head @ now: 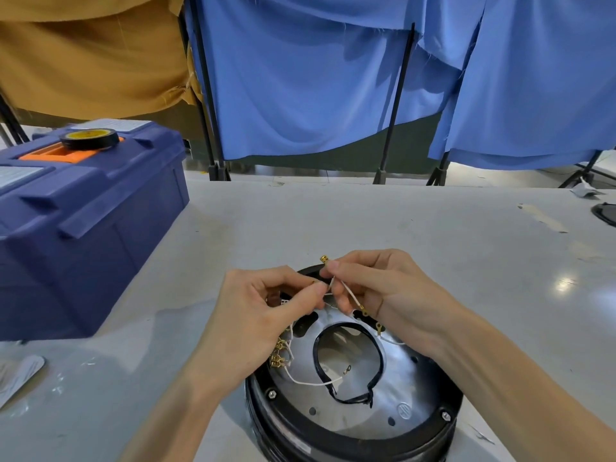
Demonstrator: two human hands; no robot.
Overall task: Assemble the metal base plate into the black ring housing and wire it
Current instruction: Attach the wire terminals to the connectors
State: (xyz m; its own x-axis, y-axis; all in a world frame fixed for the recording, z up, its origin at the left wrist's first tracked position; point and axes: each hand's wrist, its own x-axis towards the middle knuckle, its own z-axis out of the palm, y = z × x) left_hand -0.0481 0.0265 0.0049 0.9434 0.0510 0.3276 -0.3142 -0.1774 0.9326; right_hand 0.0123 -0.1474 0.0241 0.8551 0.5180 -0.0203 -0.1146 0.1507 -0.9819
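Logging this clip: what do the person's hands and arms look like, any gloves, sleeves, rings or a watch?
No gloves: the left hand and the right hand are bare, with short, plain nails. No ring, watch or band shows on either. The left forearm and the right forearm are bare as far as the frame's bottom edge; no sleeve is in view.

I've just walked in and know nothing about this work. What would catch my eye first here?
Two bare hands work in the middle: the left hand and right hand pinch a thin white wire tipped with a brass terminal. Right under them sits the black ring housing with the shiny metal base plate set inside. To the left stands a big blue toolbox with a roll of black tape on top.
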